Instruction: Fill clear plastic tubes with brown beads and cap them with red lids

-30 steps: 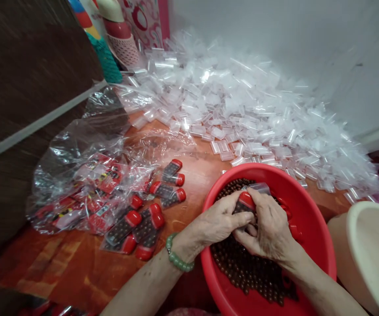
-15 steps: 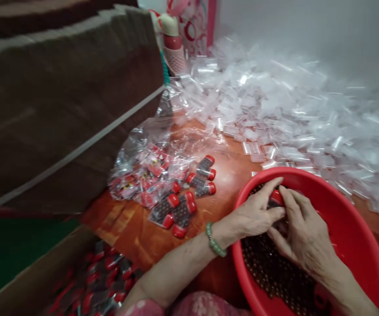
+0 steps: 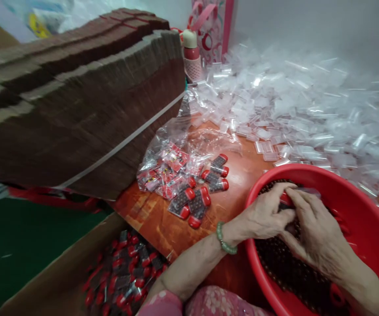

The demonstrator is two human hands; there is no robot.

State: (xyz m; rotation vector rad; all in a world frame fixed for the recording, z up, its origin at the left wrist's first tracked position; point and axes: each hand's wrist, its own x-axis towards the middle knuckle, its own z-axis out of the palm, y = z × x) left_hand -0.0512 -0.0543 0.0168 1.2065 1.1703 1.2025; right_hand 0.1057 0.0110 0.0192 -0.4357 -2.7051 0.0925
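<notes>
Fingers of the left hand [image 3: 268, 215] and the right hand [image 3: 317, 232] are curled together around 1 small red-capped case [image 3: 286, 201], both of them gripping it, though from where I stand the knuckles hide most of it. That case is held over a big red basin [image 3: 253, 245], just above a dark spread of shiny brown beads [image 3: 284, 272]; a few small red pieces [image 3: 344, 224] lie on the basin's far right side. Round the left wrist sits a green bead bracelet [image 3: 226, 239]. Left of the basin, on the orange-brown counter [image 3: 242, 171], 2 small clusters of dark, dotted cases with red ends [image 3: 199, 204] lie near a crumpled clear bag [image 3: 172, 166] with red printed packets inside. Beyond the basin, a great heap of clear plastic shells [image 3: 301, 101] spreads against the pale wall. Farther left, a tall stack of brown cardboard [image 3: 110, 123] bound with 1 white strap leans over the counter, a pink bottle [image 3: 192, 57] standing behind it. Below the counter's edge, an open carton [image 3: 54, 276] holds many more red-ended pieces [image 3: 130, 272], beside the person's pink flowered clothing [image 3: 222, 303].
</notes>
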